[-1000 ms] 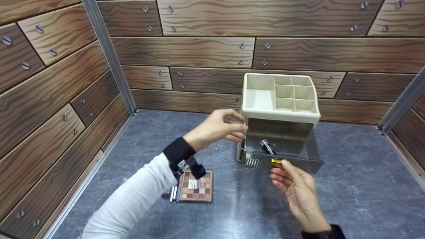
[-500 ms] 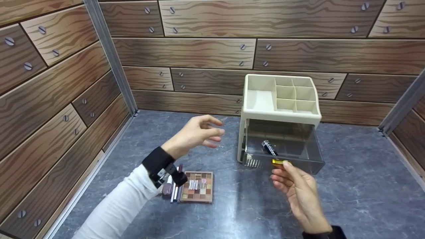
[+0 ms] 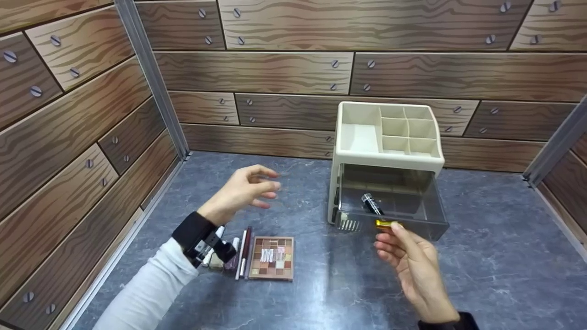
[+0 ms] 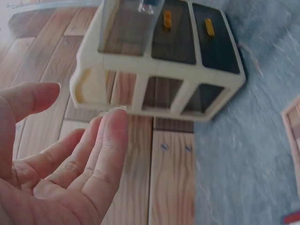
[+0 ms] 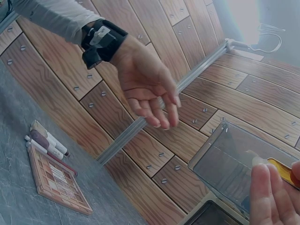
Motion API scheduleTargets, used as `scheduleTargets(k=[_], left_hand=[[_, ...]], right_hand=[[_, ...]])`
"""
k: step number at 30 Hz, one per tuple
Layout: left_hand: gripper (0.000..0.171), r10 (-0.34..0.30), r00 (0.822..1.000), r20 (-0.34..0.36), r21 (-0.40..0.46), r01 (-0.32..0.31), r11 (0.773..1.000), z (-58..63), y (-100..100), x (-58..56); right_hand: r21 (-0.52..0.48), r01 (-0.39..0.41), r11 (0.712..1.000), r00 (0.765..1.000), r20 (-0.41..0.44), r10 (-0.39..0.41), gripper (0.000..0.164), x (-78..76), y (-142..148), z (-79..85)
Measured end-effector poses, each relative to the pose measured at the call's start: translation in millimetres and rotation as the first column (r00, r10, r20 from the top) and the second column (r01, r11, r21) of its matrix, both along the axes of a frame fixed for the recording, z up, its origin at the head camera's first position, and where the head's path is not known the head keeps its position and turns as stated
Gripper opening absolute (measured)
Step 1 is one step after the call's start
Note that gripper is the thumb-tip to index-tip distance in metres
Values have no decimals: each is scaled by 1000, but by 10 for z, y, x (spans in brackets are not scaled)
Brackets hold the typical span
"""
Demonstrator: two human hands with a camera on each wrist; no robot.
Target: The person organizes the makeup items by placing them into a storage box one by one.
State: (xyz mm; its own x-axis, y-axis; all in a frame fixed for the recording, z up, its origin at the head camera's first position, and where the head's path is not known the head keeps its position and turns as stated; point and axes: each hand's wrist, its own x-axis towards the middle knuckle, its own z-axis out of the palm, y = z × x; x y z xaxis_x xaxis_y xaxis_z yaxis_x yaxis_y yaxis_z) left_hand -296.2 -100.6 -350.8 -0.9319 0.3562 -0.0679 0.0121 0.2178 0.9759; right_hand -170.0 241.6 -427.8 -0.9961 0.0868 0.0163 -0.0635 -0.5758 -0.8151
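Note:
My right hand [image 3: 412, 268] pinches the gold handle [image 3: 382, 224] of the top drawer [image 3: 426, 226]. That drawer is smoky and see-through, and it stands pulled out of a cream cosmetics organizer [image 3: 387, 159]. Inside it lies a small black tube [image 3: 372, 204] with a shiny end. Left of the organizer, my left hand [image 3: 240, 190] hovers above the floor surface, fingers loosely bent and holding nothing. The left wrist view shows this hand [image 4: 79, 173] apart from the organizer [image 4: 140, 65]. Two lower drawers with gold handles [image 4: 209, 27] are closed there.
An eyeshadow palette [image 3: 272, 259] lies on the grey marbled surface [image 3: 339, 288] at front left. Beside it are a dark red pencil [image 3: 247, 243], a pale pen [image 3: 241, 256] and other items partly hidden by the left wrist camera. Wood-patterned walls [image 3: 284, 71] stand behind and at the sides.
My left hand has moved away from the drawer's left side, leftward and slightly down, uncovering more items beside the palette. The right hand stays on the handle; the drawer looks unmoved.

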Motion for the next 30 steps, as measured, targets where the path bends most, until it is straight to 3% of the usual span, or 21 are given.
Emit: scheduleTargets(k=[15,25,30], left_hand=[[47,151,987,60,-116,-144,983,-491,-519,-43],[50,192,977,89,-199,-172,965,-715,-692,-11],[48,218,974,64,-287,-191,939,-803,-788,23]], right_hand=[[1,-6,1000,1000,-13,6,27,10,-3,-9],[26,15,1000,1000,-3,-15,27,34,18,-7],[29,5,1000,1000,8,-5,26,29,4,9]])
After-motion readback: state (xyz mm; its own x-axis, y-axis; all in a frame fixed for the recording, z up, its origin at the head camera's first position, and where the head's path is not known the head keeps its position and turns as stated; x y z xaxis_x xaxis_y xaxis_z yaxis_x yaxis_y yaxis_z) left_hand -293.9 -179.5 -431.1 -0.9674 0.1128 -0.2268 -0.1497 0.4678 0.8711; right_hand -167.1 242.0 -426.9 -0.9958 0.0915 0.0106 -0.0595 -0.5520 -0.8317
